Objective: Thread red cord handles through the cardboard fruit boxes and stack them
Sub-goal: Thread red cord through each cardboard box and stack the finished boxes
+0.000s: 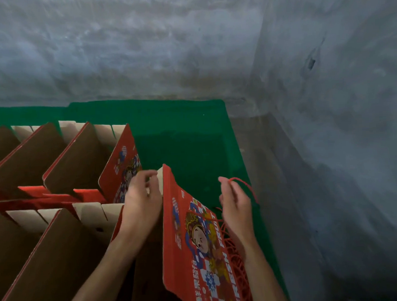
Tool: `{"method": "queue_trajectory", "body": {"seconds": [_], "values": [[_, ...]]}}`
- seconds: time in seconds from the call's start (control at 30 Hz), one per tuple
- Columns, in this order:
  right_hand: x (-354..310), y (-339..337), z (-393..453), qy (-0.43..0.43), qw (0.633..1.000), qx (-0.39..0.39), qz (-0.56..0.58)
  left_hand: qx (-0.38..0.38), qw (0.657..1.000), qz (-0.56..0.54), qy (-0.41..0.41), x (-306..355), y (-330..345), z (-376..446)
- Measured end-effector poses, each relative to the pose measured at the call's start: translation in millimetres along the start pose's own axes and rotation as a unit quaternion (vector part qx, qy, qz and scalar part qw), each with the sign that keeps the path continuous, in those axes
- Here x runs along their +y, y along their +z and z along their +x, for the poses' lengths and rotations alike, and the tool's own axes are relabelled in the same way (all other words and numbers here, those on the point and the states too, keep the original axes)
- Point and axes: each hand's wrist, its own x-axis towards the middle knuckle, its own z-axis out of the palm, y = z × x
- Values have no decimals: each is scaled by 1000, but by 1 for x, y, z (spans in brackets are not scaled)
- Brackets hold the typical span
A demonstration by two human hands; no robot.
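Our left hand [141, 196] grips the red box [192, 237] at its top edge; our right hand [235, 205] pinches a red cord [248, 187] above the green surface [181, 133].

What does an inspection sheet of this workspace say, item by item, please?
Surface: green surface under everything, partly bare.
Job's things: red printed box held tilted; rows of flattened boxes leaning at the left; red cord.
Clutter: pile of red cords beside the held box.
Hands: left hand grips the box's top corner; right hand pinches the cord.
Cables: nothing seen.
Surroundings: grey concrete wall, corner at right.
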Motion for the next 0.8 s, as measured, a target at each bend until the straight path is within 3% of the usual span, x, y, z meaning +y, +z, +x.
{"method": "queue_trajectory", "body": {"seconds": [0.07,0.13,0.2,0.23,0.33,0.47,0.53,0.63,0.73,0.8], "values": [[-11,8,-11,-60,997,-46,-32,-1,996,-46,77,16,-3,-1],[-24,16,-22,-118,987,-104,-28,-116,984,-46,126,30,-3,-5],[-38,21,-30,-172,972,-157,-17,-239,963,-36,122,38,1,-12],[-43,23,-33,-202,964,-174,-22,-261,957,-31,119,39,3,-16],[-47,24,-36,-286,939,-176,-80,-243,959,-81,118,39,5,-16],[-41,23,-42,-319,926,-158,-123,-218,958,-175,68,29,0,-10],[-39,25,-44,-322,925,-156,-125,-217,953,-205,51,28,-1,-13],[-39,29,-46,-296,937,-151,-105,-127,971,-189,80,28,-2,-18],[-47,30,-46,-126,981,-142,-28,-82,974,-175,118,28,-5,-22],[-51,29,-40,-47,986,-158,34,-100,976,-119,152,28,-6,-28]]}}
